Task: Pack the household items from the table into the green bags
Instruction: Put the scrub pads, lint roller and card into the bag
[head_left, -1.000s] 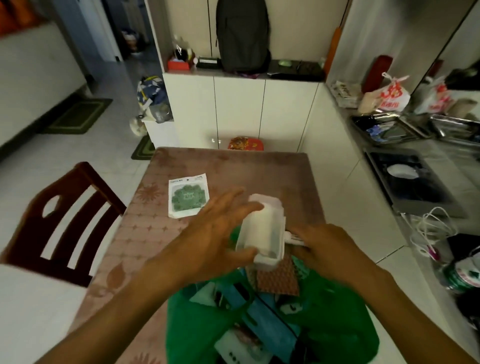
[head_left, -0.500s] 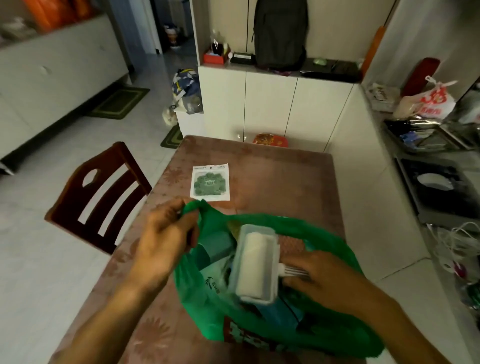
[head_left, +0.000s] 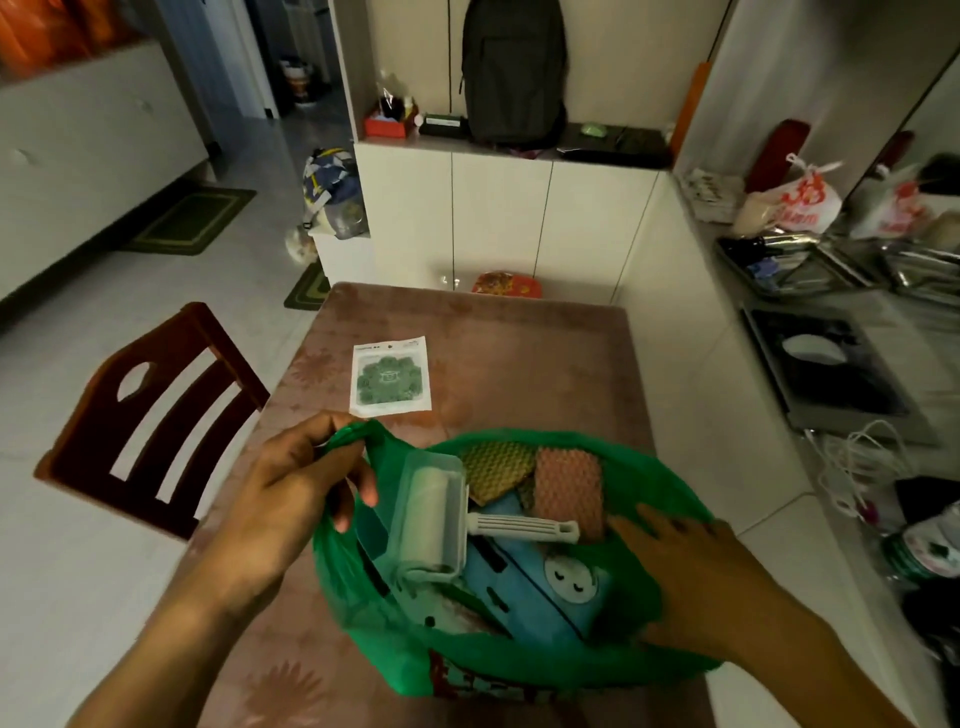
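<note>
A green plastic bag (head_left: 644, 478) lies open on the brown table (head_left: 519, 353) in front of me. Inside it rest a white lint roller (head_left: 431, 514) with its handle pointing right, a yellow scrub pad (head_left: 496, 470), a pink scrub pad (head_left: 569, 486) and a blue package (head_left: 540, 587). My left hand (head_left: 291, 499) pinches the bag's left handle and holds it up. My right hand (head_left: 696, 577) lies flat on the bag's right rim, fingers spread, holding nothing. A flat white packet with a green pattern (head_left: 390, 376) lies on the table beyond the bag.
A dark wooden chair (head_left: 150, 410) stands at the table's left side. White cabinets (head_left: 498, 218) with a grey backpack (head_left: 511, 67) on top stand behind the table. A counter on the right holds a stove (head_left: 826, 364), trays, white cables and plastic bags.
My right hand let go of the lint roller, which now lies in the bag, and moved to the right rim. My left hand keeps the bag's handle lifted.
</note>
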